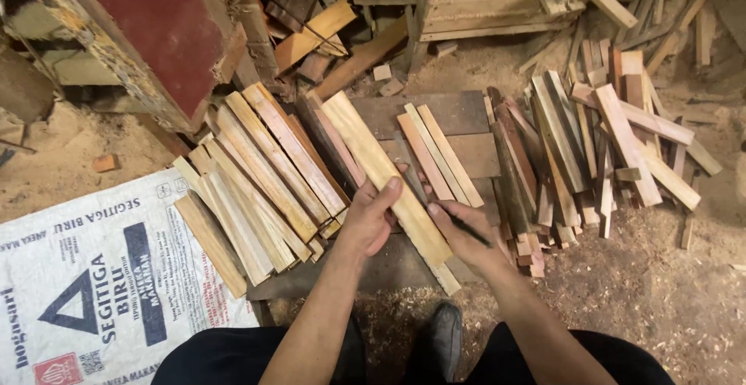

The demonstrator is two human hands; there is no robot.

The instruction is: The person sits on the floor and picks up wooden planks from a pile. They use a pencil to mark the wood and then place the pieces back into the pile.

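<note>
Left hand [369,218]: centre frame, thumb over the top face of the pale wood slat [386,177], fingers wrapped under its left edge; grasping it.
Right hand [466,237]: just right of the slat's lower half, fingers clenched on a thin dark pencil [468,229]; fingertips touch the slat's right edge.
Pale wood slat: long, flat, runs diagonally from upper-centre down to lower-centre, between both hands, lying over a dark board [435,121].
Pencil: points lower right, away from the slat; tip end hard to tell.
Left stack [256,183]: sorted slats fanned side by side, left of the held slat, partly on a printed white sack [93,276].
Loose slats [439,156]: a few thin reddish ones just right of the held slat, on the board.
Right pile [590,152]: jumbled offcuts, right of frame, on a sawdust floor [660,292].
Upper left: red painted panel [155,27].
Bottom: dark trousers, one shoe [443,338].
</note>
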